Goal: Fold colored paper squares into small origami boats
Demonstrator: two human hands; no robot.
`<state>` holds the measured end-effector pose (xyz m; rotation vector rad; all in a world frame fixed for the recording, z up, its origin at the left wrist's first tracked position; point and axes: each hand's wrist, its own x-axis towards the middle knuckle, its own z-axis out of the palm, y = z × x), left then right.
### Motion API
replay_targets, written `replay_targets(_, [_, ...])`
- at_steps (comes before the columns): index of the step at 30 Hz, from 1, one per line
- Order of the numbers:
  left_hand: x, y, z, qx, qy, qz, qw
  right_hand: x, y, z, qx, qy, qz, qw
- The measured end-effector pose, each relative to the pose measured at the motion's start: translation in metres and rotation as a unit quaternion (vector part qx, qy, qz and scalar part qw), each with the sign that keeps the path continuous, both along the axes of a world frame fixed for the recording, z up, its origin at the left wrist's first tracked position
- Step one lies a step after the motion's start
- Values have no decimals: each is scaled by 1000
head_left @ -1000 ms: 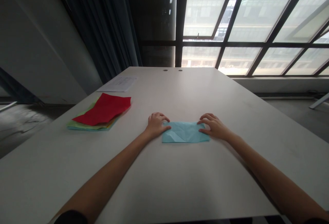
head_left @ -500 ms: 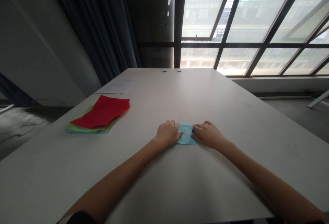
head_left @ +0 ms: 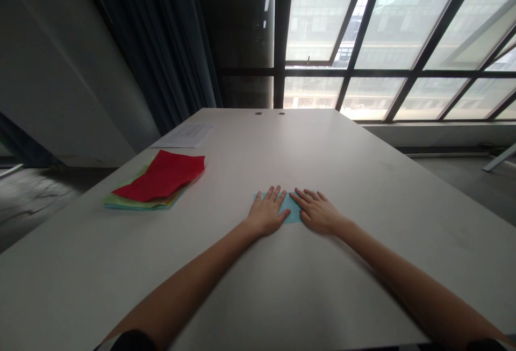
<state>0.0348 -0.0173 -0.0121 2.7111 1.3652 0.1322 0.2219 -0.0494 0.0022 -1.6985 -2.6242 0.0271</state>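
A light blue piece of paper or cloth (head_left: 292,212) lies flat on the white table, partly hidden under both hands. My left hand (head_left: 267,213) rests on its left part with the fingers spread and the thumb pointing right. On its right part lies my right hand (head_left: 318,212), palm down, fingers apart and angled up to the left. The blue piece shows between the two hands and a little past the left fingertips. Neither hand grips anything.
A red sheet (head_left: 165,175) tops a stack of green, orange and blue sheets (head_left: 121,201) at the table's left. Behind it lies a printed white paper (head_left: 185,135). The white table (head_left: 258,297) has two round holes at its far edge, before the windows and a dark curtain (head_left: 161,44).
Both hands have gone from curled fingers at the blue piece to flat, spread fingers on top of it. More of its left part now shows beyond the left fingers.
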Motion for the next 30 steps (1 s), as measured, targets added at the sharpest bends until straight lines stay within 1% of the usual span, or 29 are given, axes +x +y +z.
replay_targets(4, [-2,0,1,-5,0,6,1000,4,1,-3,-39,21,-1,999])
replay_targets(12, [-6,1,2,-8,1,21,1000,15,1,-6,-69,57,-7,996])
replay_targets(18, [-11,0,3,-16,10,54,998,19,0,-9,-87,57,-35,994])
replay_targets(25, [-28,0,8,-46,38,74,995,30,0,-8,-105,47,-37,993])
replay_targets(30, [-31,-2,10,-52,44,90,994,36,-3,-8,-105,42,-41,993])
